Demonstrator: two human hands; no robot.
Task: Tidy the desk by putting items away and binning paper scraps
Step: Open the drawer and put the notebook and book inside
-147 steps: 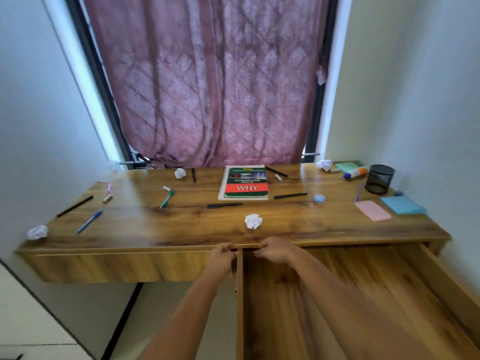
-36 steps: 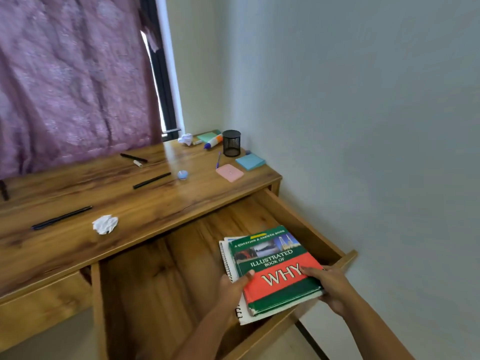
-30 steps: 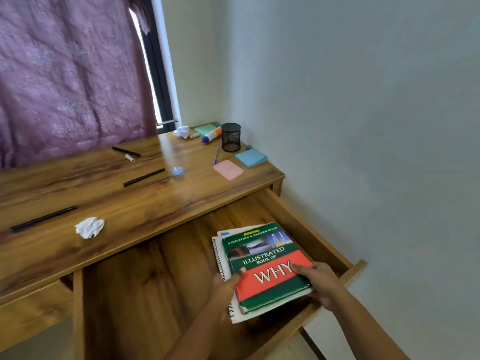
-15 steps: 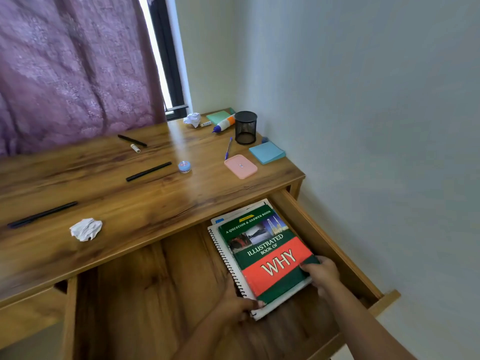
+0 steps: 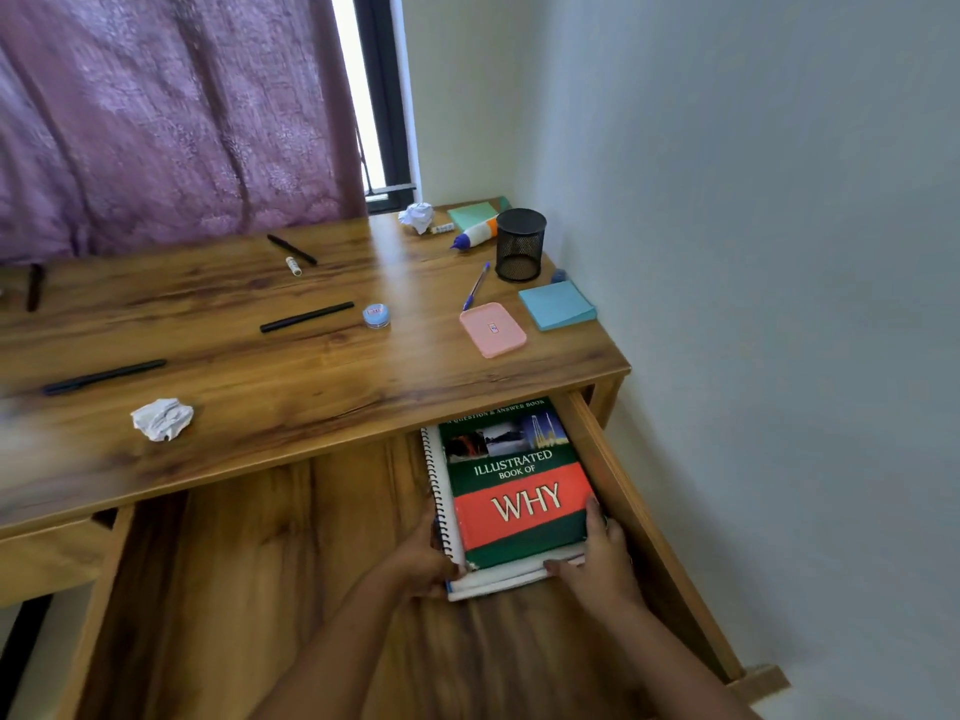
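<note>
A green and red book titled "Illustrated Book of Why" (image 5: 519, 491) lies on a spiral notebook (image 5: 440, 491) in the open right drawer (image 5: 270, 563), against its right wall, its far end under the desk top. My left hand (image 5: 421, 563) grips the stack's near left corner. My right hand (image 5: 597, 563) holds the near right corner, thumb on the cover. On the desk (image 5: 311, 387) lie crumpled paper balls (image 5: 162, 418) (image 5: 417, 216), several black pens (image 5: 306, 317) and a blue pen (image 5: 476, 286).
At the desk's right end stand a black mesh pen cup (image 5: 519, 244), blue sticky notes (image 5: 557, 305), a pink case (image 5: 492, 330), a glue bottle (image 5: 475, 234), a green pad (image 5: 472, 214) and a small round tub (image 5: 376, 315). A wall runs along the right, a purple curtain behind.
Both hands carried the book and notebook from the desk into the open drawer, then slid the stack back and to the right until it lay along the drawer's right wall.
</note>
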